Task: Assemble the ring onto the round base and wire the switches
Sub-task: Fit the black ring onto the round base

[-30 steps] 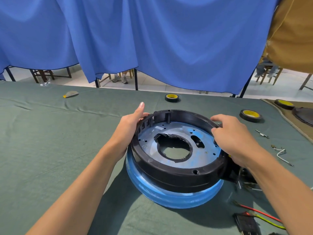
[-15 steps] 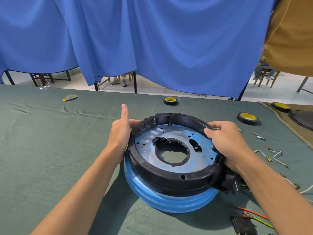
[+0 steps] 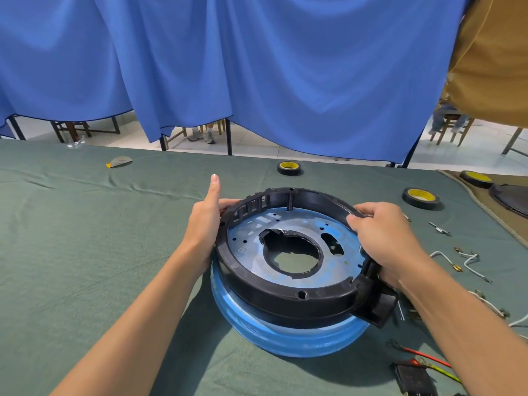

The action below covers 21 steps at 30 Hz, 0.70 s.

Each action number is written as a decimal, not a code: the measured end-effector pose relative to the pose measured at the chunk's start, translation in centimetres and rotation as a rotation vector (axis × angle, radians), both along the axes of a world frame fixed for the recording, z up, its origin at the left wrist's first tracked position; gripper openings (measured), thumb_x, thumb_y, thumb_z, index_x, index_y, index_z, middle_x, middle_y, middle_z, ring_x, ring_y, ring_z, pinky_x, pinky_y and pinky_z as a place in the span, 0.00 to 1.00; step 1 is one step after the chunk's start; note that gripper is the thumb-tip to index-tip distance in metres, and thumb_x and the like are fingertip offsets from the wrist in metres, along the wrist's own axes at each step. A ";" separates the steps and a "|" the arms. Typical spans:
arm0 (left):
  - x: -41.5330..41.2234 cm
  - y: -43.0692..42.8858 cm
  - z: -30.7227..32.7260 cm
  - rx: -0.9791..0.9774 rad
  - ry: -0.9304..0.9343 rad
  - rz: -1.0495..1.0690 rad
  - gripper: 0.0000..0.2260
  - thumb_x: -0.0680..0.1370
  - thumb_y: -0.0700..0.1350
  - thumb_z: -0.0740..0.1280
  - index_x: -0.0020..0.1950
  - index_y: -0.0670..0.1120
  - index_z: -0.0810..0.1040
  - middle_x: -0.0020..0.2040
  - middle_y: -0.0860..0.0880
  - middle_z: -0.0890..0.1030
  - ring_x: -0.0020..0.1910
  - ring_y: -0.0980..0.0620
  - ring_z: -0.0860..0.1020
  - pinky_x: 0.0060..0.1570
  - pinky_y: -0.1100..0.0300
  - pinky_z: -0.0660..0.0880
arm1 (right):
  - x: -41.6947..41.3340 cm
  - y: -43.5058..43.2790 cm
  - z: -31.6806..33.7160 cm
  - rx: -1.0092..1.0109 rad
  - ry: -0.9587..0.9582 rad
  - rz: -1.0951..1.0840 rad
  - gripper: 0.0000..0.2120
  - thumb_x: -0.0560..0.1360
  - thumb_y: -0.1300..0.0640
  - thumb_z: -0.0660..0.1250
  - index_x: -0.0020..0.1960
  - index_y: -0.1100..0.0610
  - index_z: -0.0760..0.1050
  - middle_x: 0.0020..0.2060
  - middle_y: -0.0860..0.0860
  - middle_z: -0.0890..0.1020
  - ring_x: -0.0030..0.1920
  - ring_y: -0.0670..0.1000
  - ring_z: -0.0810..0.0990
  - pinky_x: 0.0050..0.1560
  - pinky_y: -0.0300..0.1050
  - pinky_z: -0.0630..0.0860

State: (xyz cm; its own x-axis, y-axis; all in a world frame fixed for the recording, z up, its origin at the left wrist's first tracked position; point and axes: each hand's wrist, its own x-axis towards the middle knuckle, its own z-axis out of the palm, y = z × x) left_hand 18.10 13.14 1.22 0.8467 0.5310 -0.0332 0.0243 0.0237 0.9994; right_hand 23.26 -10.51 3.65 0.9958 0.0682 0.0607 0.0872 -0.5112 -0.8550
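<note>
Black plastic ring (image 3: 285,298) sits on the blue round base (image 3: 285,341), mid-table. The left hand (image 3: 204,221) holds its ten o'clock edge, fingers (image 3: 228,202) curled on the rim, one held straight; the right hand (image 3: 385,235) curls its fingers over the two o'clock edge. Green cloth (image 3: 71,281) covers the table (image 3: 85,224); blue curtain (image 3: 257,67) beyond.

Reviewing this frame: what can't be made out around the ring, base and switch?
Head view: black plastic ring's right rim, covered by the right hand.
Black switch with red and yellow wires, cut off by the bottom edge.
Blue film-wrapped round base's top rim, hidden under the ring.
White wires' terminals, too small.
</note>
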 end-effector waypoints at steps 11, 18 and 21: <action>-0.1 0.3 -0.1 -0.023 -0.008 0.005 0.32 0.77 0.70 0.56 0.43 0.46 0.87 0.42 0.45 0.86 0.43 0.46 0.85 0.56 0.43 0.79 | 0.0 -0.2 0.0 0.003 -0.019 0.032 0.07 0.79 0.59 0.62 0.49 0.53 0.78 0.39 0.54 0.81 0.34 0.54 0.73 0.38 0.49 0.70; -0.2 0.2 0.3 -0.006 -0.006 0.014 0.22 0.77 0.60 0.64 0.44 0.42 0.86 0.39 0.43 0.86 0.38 0.46 0.83 0.49 0.45 0.80 | 0.2 -0.4 -0.2 -0.021 -0.029 0.042 0.09 0.79 0.60 0.62 0.43 0.53 0.79 0.31 0.53 0.76 0.34 0.56 0.71 0.38 0.50 0.68; -0.1 0.2 0.4 0.023 0.001 0.016 0.17 0.77 0.54 0.67 0.46 0.40 0.83 0.36 0.45 0.85 0.34 0.48 0.82 0.43 0.50 0.80 | 0.1 -0.5 -0.1 -0.031 -0.036 0.040 0.09 0.79 0.60 0.62 0.41 0.53 0.78 0.29 0.53 0.74 0.34 0.56 0.71 0.38 0.50 0.67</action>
